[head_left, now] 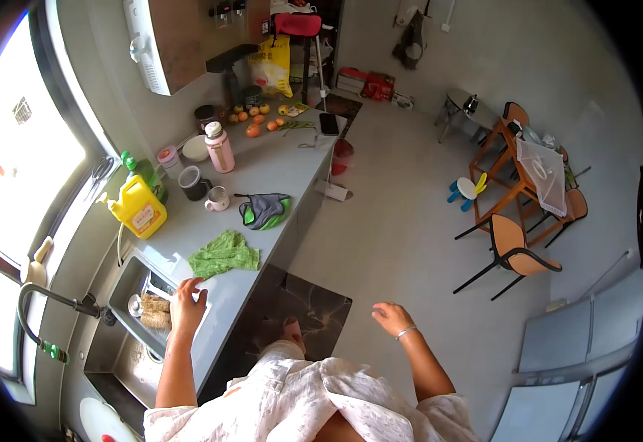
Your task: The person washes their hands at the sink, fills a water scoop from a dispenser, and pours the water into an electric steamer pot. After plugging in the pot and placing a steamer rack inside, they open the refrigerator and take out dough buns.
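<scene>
My left hand point(186, 306) hangs above the sink's right edge, thumb and fingers apart, holding nothing. Just beside it, a brown bristly scrubber point(155, 312) lies in the grey sink tray point(124, 289). A crumpled green cloth point(225, 255) rests on the counter beyond that hand. Farther along sits a grey and green cloth bag or mitt point(264, 211), near a mug point(217, 199). Out over the floor, my right hand point(393, 318) is loosely spread with nothing in it and touches nothing; a bracelet circles its wrist.
On the counter point(292, 173) stand a yellow jug point(139, 208), a dark cup point(193, 183), a pink bottle point(219, 147) and several fruits point(253, 130). A faucet point(63, 298) arches over the sink. A dark mat point(292, 309) lies underfoot; chairs point(516, 250) surround a table point(509, 162) at right.
</scene>
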Demonstrator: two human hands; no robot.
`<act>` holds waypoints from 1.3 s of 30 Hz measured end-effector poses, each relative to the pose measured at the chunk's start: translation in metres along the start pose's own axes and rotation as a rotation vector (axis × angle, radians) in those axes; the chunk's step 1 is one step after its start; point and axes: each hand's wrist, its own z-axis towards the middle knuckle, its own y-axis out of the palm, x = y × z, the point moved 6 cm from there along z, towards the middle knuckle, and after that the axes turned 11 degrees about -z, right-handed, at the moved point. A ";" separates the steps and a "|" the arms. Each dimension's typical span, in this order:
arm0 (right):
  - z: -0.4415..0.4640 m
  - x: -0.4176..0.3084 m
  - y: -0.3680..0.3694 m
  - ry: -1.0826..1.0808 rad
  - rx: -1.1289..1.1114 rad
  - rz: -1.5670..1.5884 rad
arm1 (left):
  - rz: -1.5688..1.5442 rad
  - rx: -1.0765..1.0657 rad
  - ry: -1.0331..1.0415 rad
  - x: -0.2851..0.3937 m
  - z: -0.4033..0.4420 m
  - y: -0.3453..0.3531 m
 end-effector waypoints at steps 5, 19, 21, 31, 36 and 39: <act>0.055 0.020 0.006 -0.014 -0.237 0.238 | 0.168 0.172 -0.073 -0.026 0.057 0.003; 0.320 0.103 -0.141 0.238 0.232 -0.081 | 0.087 0.781 -0.414 -0.161 0.125 -0.026; 0.368 0.072 -0.196 0.127 0.433 -0.043 | 0.052 0.784 -0.463 -0.154 0.130 -0.026; 0.568 -0.218 -0.480 -0.811 1.027 -0.002 | 0.354 0.950 -0.638 -0.115 0.059 0.001; 0.650 -0.348 -0.562 -1.052 1.211 -0.253 | 0.499 1.100 -0.720 -0.077 0.040 0.055; 0.704 -0.409 -0.584 -1.102 1.288 -0.370 | 0.394 1.087 -0.838 -0.026 0.047 0.092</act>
